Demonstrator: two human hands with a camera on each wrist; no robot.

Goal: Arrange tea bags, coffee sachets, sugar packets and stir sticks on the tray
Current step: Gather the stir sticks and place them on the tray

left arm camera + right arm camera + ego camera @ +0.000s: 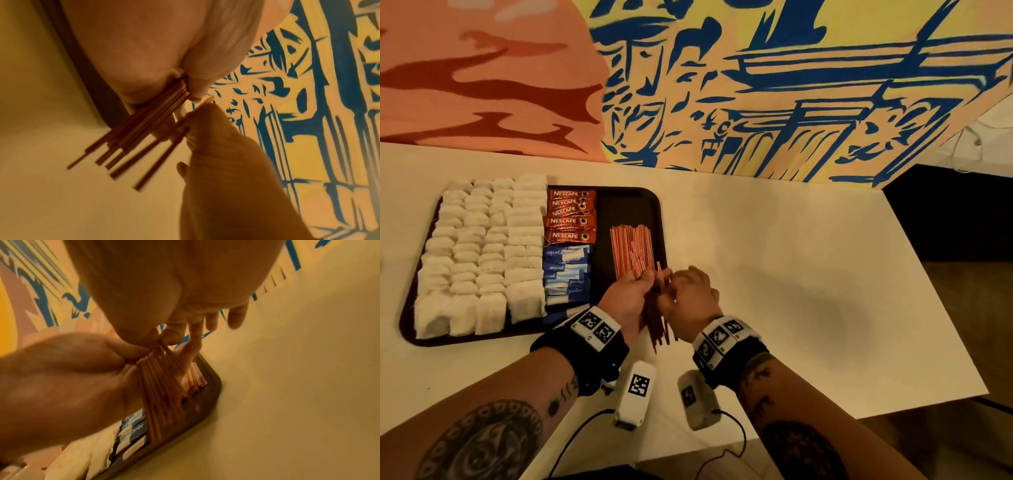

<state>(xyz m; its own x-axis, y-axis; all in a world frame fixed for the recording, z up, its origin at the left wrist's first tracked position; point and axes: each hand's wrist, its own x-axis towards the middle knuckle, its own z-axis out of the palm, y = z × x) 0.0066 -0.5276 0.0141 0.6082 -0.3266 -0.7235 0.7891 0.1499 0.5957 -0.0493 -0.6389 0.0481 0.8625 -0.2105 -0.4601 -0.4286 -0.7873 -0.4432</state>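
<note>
Left of the stir-stick pile (632,249) on the dark tray (654,205): tea bags (479,253), then Nescafe sachets (570,216) above blue sugar packets (566,274). At the pile's near end, left hand (628,294) clamped around a bundle of stir sticks (659,318), long axis toward the body, near ends fanned unevenly; right hand (690,294) just beside, fingertips pinching a few. Bundle roughly parallel to the pile, so probably only squaring up and laying down alongside
</note>
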